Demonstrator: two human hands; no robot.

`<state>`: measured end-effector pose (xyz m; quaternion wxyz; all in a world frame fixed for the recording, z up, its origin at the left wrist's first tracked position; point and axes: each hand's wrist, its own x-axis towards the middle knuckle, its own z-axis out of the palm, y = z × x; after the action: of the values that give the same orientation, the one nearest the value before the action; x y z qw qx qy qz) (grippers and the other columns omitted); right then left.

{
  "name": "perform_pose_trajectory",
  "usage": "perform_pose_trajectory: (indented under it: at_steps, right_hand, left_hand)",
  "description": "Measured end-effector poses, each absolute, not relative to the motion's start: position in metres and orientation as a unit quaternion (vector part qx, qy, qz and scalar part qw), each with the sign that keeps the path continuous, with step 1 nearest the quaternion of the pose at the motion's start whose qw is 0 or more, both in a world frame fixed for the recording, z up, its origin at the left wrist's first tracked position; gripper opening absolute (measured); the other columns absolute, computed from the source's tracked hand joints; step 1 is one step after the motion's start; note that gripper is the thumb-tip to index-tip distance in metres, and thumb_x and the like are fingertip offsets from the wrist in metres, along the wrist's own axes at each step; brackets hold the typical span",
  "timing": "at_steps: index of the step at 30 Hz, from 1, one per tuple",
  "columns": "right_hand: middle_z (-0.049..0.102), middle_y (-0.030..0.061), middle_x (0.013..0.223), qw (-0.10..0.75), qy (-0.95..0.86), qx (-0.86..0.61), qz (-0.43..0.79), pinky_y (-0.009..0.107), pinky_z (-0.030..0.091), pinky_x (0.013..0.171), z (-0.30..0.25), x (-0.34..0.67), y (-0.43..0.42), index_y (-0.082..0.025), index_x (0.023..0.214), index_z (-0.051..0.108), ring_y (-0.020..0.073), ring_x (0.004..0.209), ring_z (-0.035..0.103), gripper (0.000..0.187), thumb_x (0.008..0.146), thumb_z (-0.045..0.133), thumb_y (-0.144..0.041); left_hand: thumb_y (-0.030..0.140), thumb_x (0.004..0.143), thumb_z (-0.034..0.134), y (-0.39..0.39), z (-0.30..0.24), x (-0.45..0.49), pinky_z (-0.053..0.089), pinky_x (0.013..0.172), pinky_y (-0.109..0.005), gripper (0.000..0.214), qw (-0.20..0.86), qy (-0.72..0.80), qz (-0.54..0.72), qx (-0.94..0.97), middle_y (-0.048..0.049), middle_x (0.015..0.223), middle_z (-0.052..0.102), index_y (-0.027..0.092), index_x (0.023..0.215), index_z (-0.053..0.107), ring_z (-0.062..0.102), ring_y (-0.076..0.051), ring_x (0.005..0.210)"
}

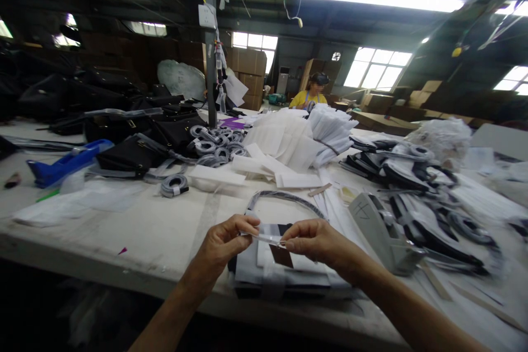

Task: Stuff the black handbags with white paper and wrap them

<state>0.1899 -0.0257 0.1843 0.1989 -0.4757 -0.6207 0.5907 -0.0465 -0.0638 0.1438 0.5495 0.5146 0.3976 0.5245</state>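
Observation:
A thin, shiny whitish strip (267,238) runs between my two hands above a bag. My left hand (225,242) pinches its left end between thumb and fingers. At the other end, my right hand (315,237) is closed in a pinch, with a brown tag (282,257) hanging just below its fingertips. Under both hands lies a black bag (284,290), partly covered with white wrapping sheets. Its handle (289,195), wrapped in clear-grey film, arches up behind my hands. How the tag joins the strip is too small to make out.
On the right stands a grey tape dispenser (377,231), near wrapped black bag parts (433,225). White foam sheets (284,135) are piled behind, with coiled wrapped straps (218,146) beside them. A blue tape gun (68,164) and black bags (132,154) lie left. A person (311,93) works beyond.

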Motion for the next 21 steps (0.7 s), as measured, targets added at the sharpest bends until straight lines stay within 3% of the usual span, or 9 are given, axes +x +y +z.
perform_pose_trajectory:
  at_steps: [8,13,17,21]
  right_hand:
    - [0.047,-0.0061,0.05,0.223,-0.556,-0.452,0.661,0.023,0.016,0.046,0.183,0.184,-0.032,-0.015,0.073,0.07,0.005,0.045,0.028,0.021,0.063,0.077,-0.033]
    - [0.049,-0.0059,0.051,0.249,-0.487,-0.385,0.743,0.022,0.021,0.045,0.175,0.182,-0.04,-0.016,0.079,0.069,0.0058,0.044,0.031,0.019,0.065,0.075,-0.028]
    - [0.047,-0.0069,0.049,0.245,-0.469,-0.356,0.77,0.021,0.022,0.044,0.173,0.181,-0.045,-0.016,0.082,0.07,0.0055,0.043,0.031,0.02,0.069,0.076,-0.029]
    - [0.057,-0.0031,0.058,0.234,-0.507,-0.381,0.737,0.021,0.02,0.044,0.176,0.178,-0.045,-0.015,0.078,0.069,0.0044,0.045,0.032,0.02,0.068,0.077,-0.03]
  left_hand:
    - [0.027,0.07,0.077,-0.064,0.14,-0.046,0.045,0.079,-0.026,0.012,0.549,0.385,0.556,0.491,-0.0052,0.103,0.067,0.018,0.07,0.069,0.061,-0.02,0.091]
    - [0.023,0.071,0.074,-0.064,0.136,-0.048,0.047,0.078,-0.026,0.009,0.527,0.382,0.556,0.517,-0.0047,0.1,0.067,0.018,0.068,0.066,0.062,-0.021,0.094]
    - [0.02,0.079,0.062,-0.062,0.128,-0.061,0.043,0.095,-0.032,0.009,0.482,0.418,0.493,0.591,-0.0053,0.113,0.065,0.019,0.073,0.069,0.058,-0.024,0.111]
    - [0.027,0.089,0.054,-0.061,0.131,-0.073,0.037,0.106,-0.037,0.017,0.469,0.447,0.495,0.579,-0.0061,0.124,0.063,0.021,0.094,0.069,0.054,-0.025,0.121]
